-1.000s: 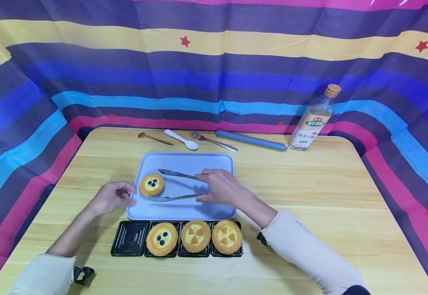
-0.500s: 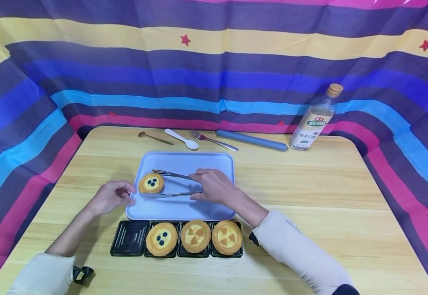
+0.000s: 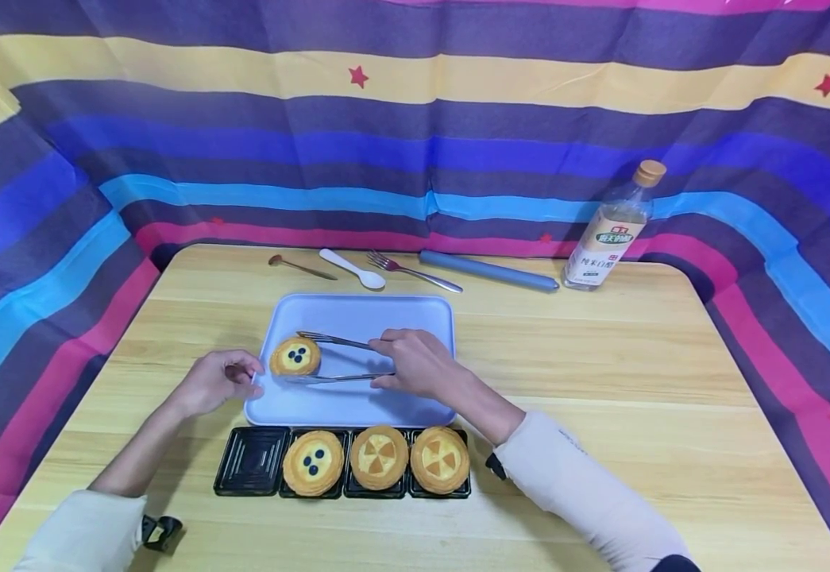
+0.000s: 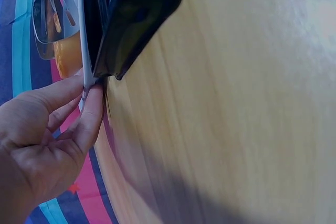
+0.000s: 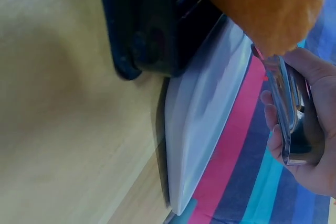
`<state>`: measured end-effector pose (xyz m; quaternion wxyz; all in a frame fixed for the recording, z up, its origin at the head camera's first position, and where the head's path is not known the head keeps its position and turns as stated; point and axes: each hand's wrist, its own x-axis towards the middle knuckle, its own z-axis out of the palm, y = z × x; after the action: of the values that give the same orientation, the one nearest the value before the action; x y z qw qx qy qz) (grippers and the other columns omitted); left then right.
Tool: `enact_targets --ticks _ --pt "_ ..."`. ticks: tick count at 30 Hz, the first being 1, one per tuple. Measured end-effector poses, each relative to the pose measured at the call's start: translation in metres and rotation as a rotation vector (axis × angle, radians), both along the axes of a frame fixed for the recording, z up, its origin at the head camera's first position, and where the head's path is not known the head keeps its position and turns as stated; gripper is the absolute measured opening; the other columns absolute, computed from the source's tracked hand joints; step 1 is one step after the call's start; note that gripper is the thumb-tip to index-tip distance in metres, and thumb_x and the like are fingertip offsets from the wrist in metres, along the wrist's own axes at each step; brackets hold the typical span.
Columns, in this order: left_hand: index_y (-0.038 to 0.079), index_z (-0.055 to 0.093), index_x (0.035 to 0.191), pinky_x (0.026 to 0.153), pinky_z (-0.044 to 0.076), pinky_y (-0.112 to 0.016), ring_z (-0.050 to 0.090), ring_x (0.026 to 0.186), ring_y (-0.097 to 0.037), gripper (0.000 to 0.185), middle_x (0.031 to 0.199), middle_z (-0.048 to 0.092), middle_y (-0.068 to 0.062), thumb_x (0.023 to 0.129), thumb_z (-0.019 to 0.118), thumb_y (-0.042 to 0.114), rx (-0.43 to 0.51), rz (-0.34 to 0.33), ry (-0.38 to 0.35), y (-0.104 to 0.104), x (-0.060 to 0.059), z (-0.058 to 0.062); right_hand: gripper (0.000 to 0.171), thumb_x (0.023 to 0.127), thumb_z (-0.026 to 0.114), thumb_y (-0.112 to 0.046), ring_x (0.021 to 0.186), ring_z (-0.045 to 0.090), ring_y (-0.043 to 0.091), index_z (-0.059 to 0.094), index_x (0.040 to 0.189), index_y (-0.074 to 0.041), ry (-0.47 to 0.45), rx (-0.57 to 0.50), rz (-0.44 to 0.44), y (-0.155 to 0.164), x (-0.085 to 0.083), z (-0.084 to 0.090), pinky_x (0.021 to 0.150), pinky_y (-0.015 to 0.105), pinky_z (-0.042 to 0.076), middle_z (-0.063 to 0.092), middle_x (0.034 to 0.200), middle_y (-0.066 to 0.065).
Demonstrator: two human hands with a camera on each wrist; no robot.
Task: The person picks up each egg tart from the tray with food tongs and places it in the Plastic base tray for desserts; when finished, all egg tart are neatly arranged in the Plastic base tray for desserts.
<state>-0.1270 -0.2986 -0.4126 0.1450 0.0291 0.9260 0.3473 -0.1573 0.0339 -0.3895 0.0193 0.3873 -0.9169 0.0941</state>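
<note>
A blueberry-topped tart (image 3: pixel 295 357) lies at the left end of the pale blue tray (image 3: pixel 386 314). My right hand (image 3: pixel 386 364) grips metal tongs (image 3: pixel 339 342), whose two arms reach either side of that tart. The right wrist view shows the tongs (image 5: pixel 291 114) in my fingers, with a tart (image 5: pixel 262 3) close overhead. My left hand (image 3: pixel 252 383) pinches the tray's left rim; the left wrist view shows its fingers (image 4: pixel 92 108) on the rim (image 4: pixel 81 35).
A black four-slot tray (image 3: pixel 252 461) lies in front of the blue tray, its left slot empty and three tarts in the others. Two spoons, a fork (image 3: pixel 415 274), a blue rod (image 3: pixel 486 272) and a bottle (image 3: pixel 613 230) line the table's far edge.
My right hand has slid left with the tongs, so their tips now flank the blueberry tart. The left hand has stayed on the tray's rim.
</note>
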Motion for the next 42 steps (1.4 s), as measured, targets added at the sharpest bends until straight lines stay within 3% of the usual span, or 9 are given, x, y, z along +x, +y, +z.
enact_targets --ticks 11,31,42 --pt "0.002 0.066 0.100 0.063 0.046 -0.020 0.055 0.077 -0.015 0.030 0.086 0.063 -0.007 0.075 0.078 0.011 0.000 -0.005 0.013 0.000 0.000 -0.001 0.061 0.077 0.072 -0.050 0.095 0.066 0.015 0.063 0.123 -0.011 0.063 -0.002 0.031 0.015 0.010 0.002 0.081 0.028 0.054 0.068 0.110 0.001" --pt "0.002 0.065 0.100 0.063 0.047 -0.022 0.054 0.078 -0.016 0.028 0.087 0.062 -0.008 0.076 0.077 0.011 0.006 -0.033 -0.023 -0.001 -0.002 0.003 0.058 0.079 0.071 -0.050 0.092 0.065 0.010 0.064 0.123 -0.012 0.116 -0.031 0.143 0.026 0.050 0.021 0.076 0.023 0.053 0.068 0.104 -0.003" --pt "0.002 0.066 0.099 0.062 0.046 -0.021 0.055 0.078 -0.016 0.025 0.088 0.064 -0.008 0.078 0.075 0.011 -0.004 -0.042 -0.018 -0.002 -0.003 0.003 0.060 0.082 0.067 -0.052 0.101 0.064 0.009 0.059 0.129 -0.016 0.060 0.028 0.173 0.015 0.068 0.030 0.083 0.022 0.052 0.067 0.114 -0.005"
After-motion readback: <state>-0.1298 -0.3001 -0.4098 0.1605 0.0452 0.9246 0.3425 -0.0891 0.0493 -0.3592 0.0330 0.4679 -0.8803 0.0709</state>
